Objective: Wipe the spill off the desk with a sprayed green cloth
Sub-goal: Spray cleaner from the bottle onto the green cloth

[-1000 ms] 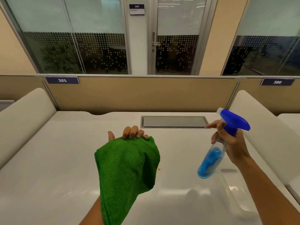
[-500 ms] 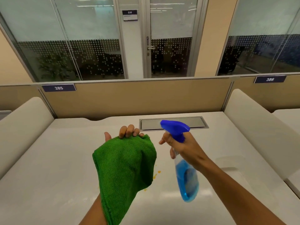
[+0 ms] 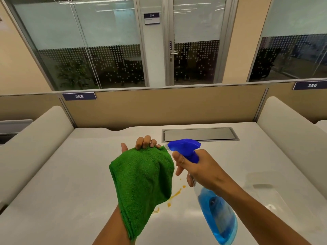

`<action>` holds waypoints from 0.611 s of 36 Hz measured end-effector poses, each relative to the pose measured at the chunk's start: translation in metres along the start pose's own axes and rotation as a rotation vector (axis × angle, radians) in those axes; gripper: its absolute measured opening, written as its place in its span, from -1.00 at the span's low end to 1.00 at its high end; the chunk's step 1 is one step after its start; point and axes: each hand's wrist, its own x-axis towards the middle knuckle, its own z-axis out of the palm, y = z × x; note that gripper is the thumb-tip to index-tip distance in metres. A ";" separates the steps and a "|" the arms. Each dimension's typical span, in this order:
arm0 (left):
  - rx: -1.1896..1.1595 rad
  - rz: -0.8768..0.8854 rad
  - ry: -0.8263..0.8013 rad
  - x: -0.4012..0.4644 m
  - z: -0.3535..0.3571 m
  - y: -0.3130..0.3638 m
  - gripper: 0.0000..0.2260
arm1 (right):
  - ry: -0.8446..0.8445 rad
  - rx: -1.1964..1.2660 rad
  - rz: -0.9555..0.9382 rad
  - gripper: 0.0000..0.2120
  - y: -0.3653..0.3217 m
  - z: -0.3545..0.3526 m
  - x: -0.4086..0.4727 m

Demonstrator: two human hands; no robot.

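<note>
A white desk (image 3: 58,183) lay walled by a tan partition (image 3: 168,106) behind and padded dividers at both sides. Above it, the left hand (image 3: 141,144) clutched the green cloth (image 3: 143,175), draped over the palm. Just beside its right edge, the right hand (image 3: 196,168) gripped a blue spray bottle (image 3: 217,213), nozzle toward the cloth. An orange spill (image 3: 174,195) streaked the desk beneath, with bare surface all around.

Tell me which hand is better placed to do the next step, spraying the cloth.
Right. The right hand holds the spray bottle with its nozzle aimed at the green cloth, which the left hand holds up beside it.
</note>
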 end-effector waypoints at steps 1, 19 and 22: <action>-0.040 -0.007 -0.036 0.001 -0.001 0.003 -0.46 | -0.002 -0.002 0.013 -0.43 0.000 0.002 0.000; -0.075 0.109 0.328 0.005 0.009 0.009 -0.56 | -0.001 -0.031 0.051 -0.51 -0.018 0.011 -0.004; -0.054 0.089 0.406 0.005 0.009 0.009 -0.55 | 0.007 -0.038 0.057 -0.49 -0.021 0.009 -0.010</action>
